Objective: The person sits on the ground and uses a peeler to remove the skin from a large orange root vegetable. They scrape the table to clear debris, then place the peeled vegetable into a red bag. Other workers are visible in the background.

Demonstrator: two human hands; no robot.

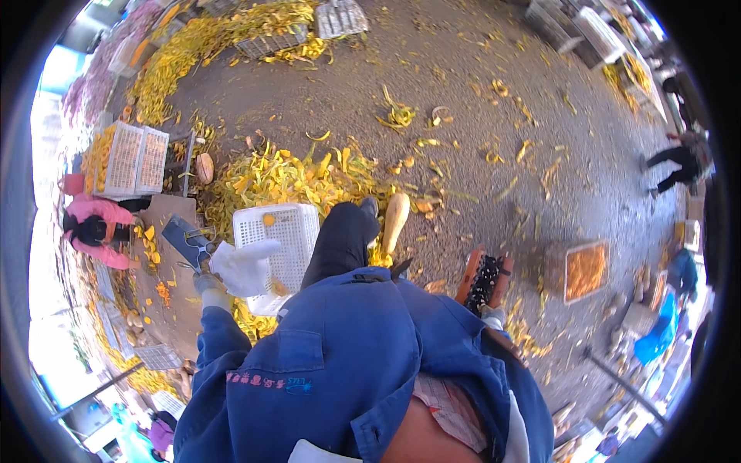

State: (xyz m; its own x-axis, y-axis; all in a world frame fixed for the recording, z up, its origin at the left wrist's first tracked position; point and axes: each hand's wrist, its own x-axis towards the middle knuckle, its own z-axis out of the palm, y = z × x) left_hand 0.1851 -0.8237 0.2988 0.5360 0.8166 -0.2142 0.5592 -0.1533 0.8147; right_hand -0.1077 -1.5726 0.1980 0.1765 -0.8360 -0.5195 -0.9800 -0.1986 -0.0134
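Observation:
My left hand, in a greyish glove, grips a broad dark flat-bladed tool at its near end. A bent metal wire piece, perhaps a peeler, lies against the blade. White cloth, apparently a glove, hangs beside this hand over the edge of a white plastic crate. Low on my right, my right hand is at the near end of a small orange-sided stool with a black-and-white spotted top. It seems to hold the stool; the fingers are mostly hidden.
Yellow peelings heap beyond the crate. A pale long squash lies by my shoe. Left stands a brown board with orange pieces, where a person in pink works. A crate of orange pieces stands right; another person is farther off.

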